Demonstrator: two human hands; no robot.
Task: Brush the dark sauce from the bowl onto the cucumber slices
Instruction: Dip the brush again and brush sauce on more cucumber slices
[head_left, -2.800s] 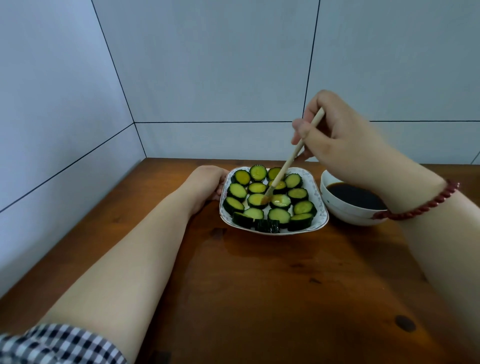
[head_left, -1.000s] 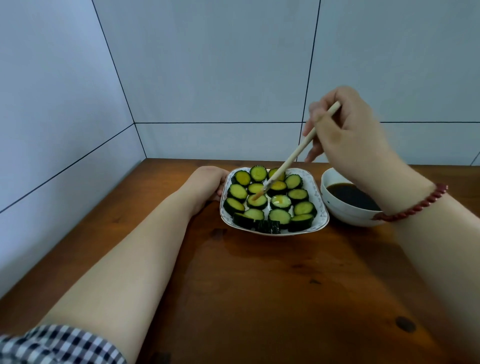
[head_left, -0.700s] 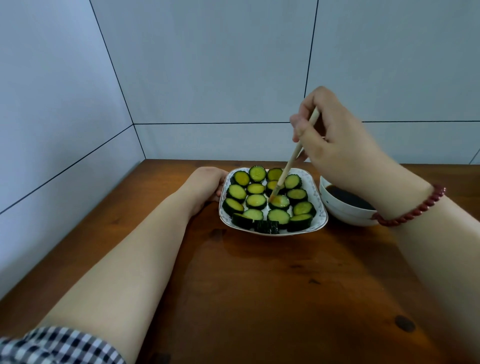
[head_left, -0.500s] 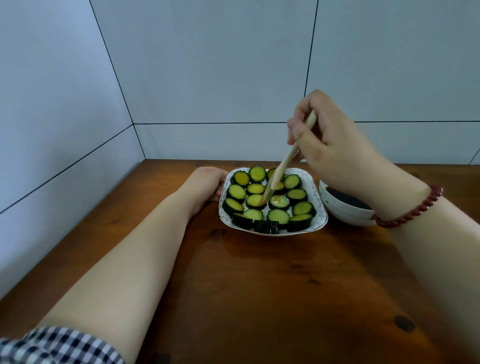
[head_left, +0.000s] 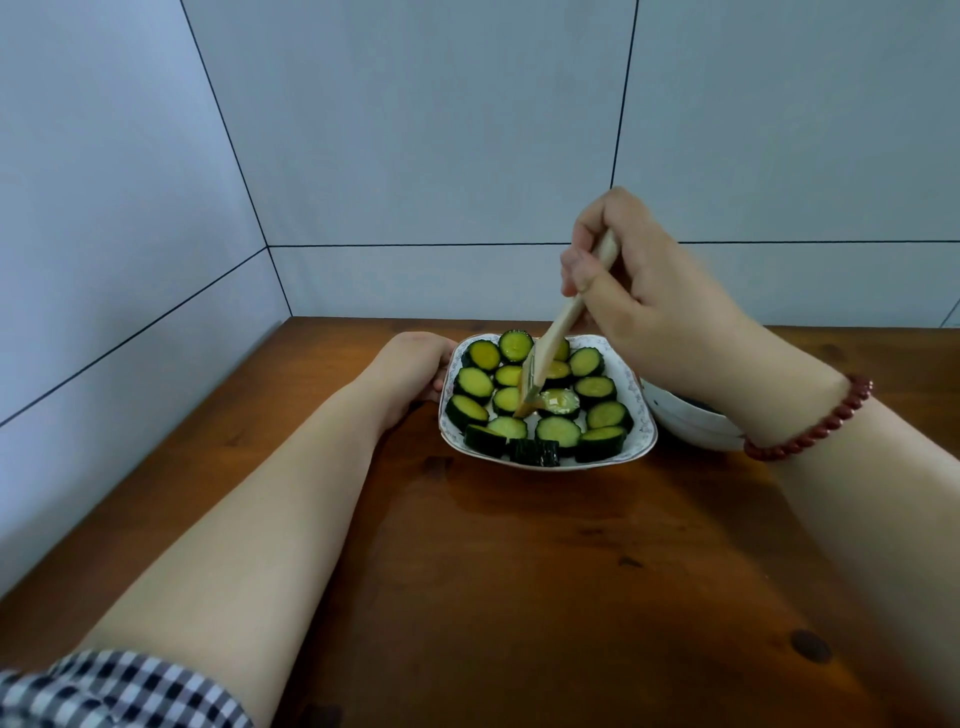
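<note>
Evidently, the right hand (head_left: 654, 291) pinched the wooden brush (head_left: 550, 343) between thumb and curled fingers (head_left: 576, 270), with the handle tilted up to the right; its bristles touched the cucumber slices (head_left: 558, 428) near the middle of the white dish (head_left: 641, 415); the dish stood on the table (head_left: 519, 571); the left hand (head_left: 415, 369) held the dish's left rim, fingers curled; the sauce bowl (head_left: 685, 426) stood just right of the dish, partly hidden by the right wrist.

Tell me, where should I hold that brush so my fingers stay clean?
Hold the brush by its upper wooden handle, coming from the right, as the right hand does. It leans up toward that side, and its saucy bristles are down on the cucumber slices.
</note>
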